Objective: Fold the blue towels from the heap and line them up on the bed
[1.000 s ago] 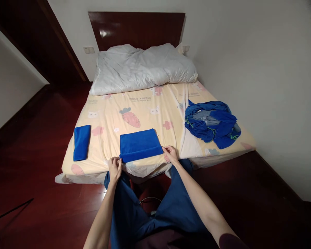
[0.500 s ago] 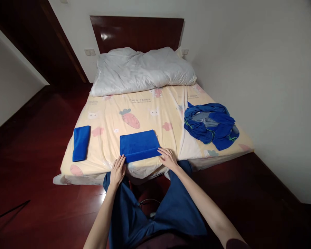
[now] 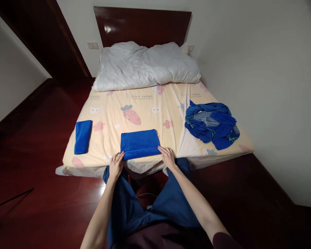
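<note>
In front of me a blue cloth (image 3: 140,139) lies on the bed with a narrow strip of its near edge folded over. My left hand (image 3: 116,165) grips the strip's left end, thumb hidden. At the opposite end, my right hand (image 3: 168,157) has its fingertips closed on the near right corner. A small pale tag shows at the cloth's right side. To the left lies another blue cloth (image 3: 83,137), folded into a neat upright rectangle. A crumpled heap of blue clothing (image 3: 211,125) with green cords rests on the right.
The bed (image 3: 106,119) has a pale yellow sheet with carrot and rabbit prints. A bunched white quilt (image 3: 147,65) lies by the dark headboard (image 3: 142,26). The bed's near edge is right at my knees. A thin black stand (image 3: 11,199) is on the floor at left.
The folded strip looks slightly flatter against the cloth. Both hands keep their places at its two ends, and my view has shifted a little.
</note>
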Demonstrator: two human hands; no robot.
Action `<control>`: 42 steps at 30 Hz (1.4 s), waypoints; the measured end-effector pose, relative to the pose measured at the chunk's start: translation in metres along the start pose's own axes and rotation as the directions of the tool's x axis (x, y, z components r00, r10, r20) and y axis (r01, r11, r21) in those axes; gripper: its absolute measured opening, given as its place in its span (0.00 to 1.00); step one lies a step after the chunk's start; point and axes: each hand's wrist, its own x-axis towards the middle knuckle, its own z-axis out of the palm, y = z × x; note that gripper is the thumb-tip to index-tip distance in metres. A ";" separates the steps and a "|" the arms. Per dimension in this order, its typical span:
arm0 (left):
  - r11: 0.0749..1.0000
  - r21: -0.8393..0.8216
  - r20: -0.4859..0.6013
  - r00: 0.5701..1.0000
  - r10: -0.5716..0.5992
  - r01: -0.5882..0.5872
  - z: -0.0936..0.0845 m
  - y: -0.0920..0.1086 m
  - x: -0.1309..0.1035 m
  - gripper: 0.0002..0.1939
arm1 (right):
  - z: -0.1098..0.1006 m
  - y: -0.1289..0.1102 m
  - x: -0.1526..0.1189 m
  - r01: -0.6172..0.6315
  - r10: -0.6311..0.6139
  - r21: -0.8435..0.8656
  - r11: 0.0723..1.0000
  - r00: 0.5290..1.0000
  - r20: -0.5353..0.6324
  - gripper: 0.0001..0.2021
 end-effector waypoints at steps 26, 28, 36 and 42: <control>0.954 -0.172 -0.130 0.955 -0.267 0.244 0.004 0.008 -0.025 0.20 | 0.013 0.009 -0.013 -0.312 0.405 0.569 0.760 0.914 -0.040 0.27; 0.955 -0.169 -0.132 0.955 -0.267 0.244 0.005 0.006 -0.024 0.19 | 0.012 0.009 -0.012 -0.310 0.406 0.561 0.768 0.913 -0.050 0.27; 0.989 0.064 -0.179 0.977 -0.118 0.132 0.003 0.004 -0.028 0.16 | 0.014 0.004 -0.013 -0.296 0.422 0.474 0.829 0.888 -0.183 0.22; 0.991 0.035 -0.030 0.991 0.127 -0.126 0.004 0.010 -0.031 0.21 | 0.004 -0.014 -0.032 -0.043 0.085 0.148 0.988 0.955 -0.284 0.16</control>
